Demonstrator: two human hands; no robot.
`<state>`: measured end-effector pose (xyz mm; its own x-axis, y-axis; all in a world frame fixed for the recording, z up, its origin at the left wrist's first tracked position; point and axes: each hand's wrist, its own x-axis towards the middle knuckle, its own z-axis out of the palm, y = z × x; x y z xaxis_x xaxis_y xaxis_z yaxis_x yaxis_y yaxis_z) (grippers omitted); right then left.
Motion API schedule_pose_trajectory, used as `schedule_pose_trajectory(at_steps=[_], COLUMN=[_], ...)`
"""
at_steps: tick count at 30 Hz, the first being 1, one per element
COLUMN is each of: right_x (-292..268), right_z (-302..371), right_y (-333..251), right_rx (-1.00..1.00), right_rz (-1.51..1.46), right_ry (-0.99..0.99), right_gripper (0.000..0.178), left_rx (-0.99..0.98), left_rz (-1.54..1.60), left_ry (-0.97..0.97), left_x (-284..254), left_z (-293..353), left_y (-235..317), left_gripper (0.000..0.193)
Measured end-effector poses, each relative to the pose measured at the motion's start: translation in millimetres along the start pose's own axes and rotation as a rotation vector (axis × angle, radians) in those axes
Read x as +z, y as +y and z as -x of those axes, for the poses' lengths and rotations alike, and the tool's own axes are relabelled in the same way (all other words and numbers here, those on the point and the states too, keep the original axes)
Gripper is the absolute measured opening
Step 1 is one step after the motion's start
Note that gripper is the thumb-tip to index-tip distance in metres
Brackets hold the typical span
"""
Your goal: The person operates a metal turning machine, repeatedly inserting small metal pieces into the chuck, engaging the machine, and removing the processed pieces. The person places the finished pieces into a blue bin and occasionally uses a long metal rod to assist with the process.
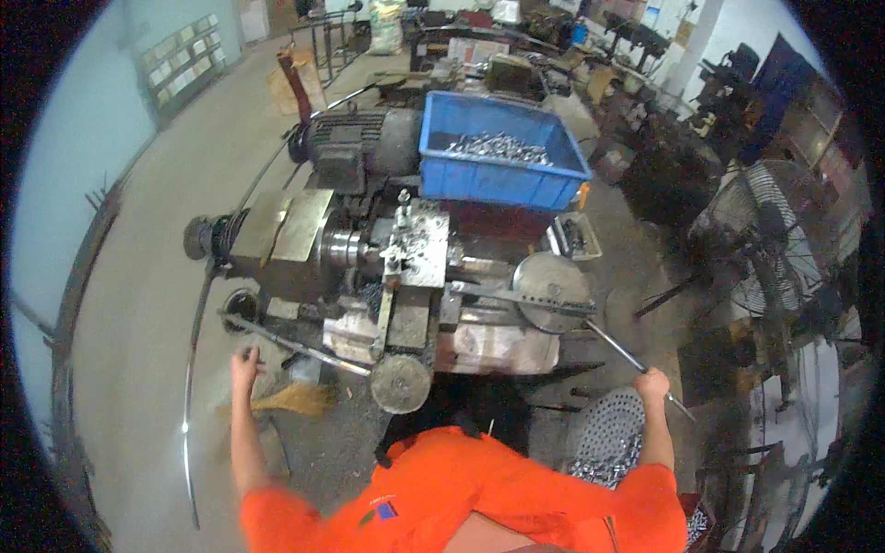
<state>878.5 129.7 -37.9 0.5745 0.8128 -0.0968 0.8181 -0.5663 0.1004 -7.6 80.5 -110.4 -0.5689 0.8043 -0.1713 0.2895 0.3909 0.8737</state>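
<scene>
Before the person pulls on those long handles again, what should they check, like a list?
1. Right hand gripping the long metal lever: ok.
2. Left hand at the left bar: fingers blurred, grip cannot tell.
3. Orange sleeves away from the chuck: ok.
4. Blue bin of metal parts sitting steady on the machine: ok.
5. Chuck spinning or stopped: cannot tell.
</scene>
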Motion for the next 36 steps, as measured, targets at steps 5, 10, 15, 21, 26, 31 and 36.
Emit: schedule_pose_trajectory(at_steps=[5, 10, 15, 21, 26, 31, 36], right_x=[15.3, 74.9, 84.7, 48.5, 40.2, 59.5, 14.8], right_z=[74.3, 129.6, 155.3, 171.2, 171.8, 148.6, 71.5], right_y=[-5.4, -11.5, -30.4, -48.2, -49.5, -32.7, -5.6], right_rx=[-0.071, -0.112, -0.111, -0.124, -0.064, -0.342, -0.174], right_rz=[-0.031, -0.881, -0.868, -0.983, -1.011, -0.771, -0.329], right_ry=[-0.069, -0.419, -0.306, -0.308, -0.420, -0.101, -0.109], right_gripper=[0.033, 0.020, 0.019, 0.019, 0.022, 0.034, 0.062], left_rx=[-0.083, -0.073, -0.103, -0.133, -0.157, -0.207, -0.190], left_rz=[0.264, 0.277, 0.214, 0.173, 0.154, 0.085, 0.163], left_ry=[0.111, 0.154, 0.135, 0.126, 0.058, 0.069, 0.093], left_x=[21.5, 53.9, 59.8, 57.0, 57.3, 51.7, 53.6], left_z=[19.7, 4.5, 12.4, 2.3, 4.3, 9.1, 6.1], left_y=[76.5, 65.5, 89.3, 69.3, 80.2, 91.5, 78.4], left_gripper=[0.045, 0.040, 0.036, 0.041, 0.047, 0.049, 0.045])
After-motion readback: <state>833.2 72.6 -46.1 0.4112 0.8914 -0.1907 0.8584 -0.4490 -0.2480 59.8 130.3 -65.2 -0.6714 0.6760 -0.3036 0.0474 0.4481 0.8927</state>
